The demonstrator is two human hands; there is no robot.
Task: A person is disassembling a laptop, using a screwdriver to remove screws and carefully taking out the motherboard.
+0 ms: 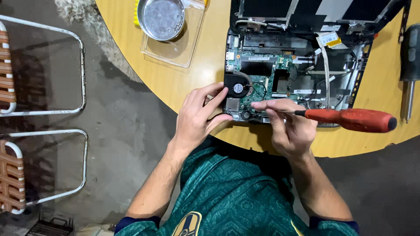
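Note:
An opened laptop (297,65) lies on a round wooden table (192,78), its green circuit board and small black fan (237,86) exposed. My left hand (199,116) rests on the laptop's near left corner, fingers touching the edge beside the fan. In my right hand (288,126) is a red-handled screwdriver (350,119), lying sideways with its handle pointing right. That hand's index finger stretches left along the board's near edge. The screwdriver's tip is hidden under my fingers.
A round metal bowl (161,17) sits on a clear plastic lid (175,50) at the table's far left. A black screwdriver (409,65) lies at the right edge. Two metal-framed woven chairs (13,78) stand on the concrete floor to the left.

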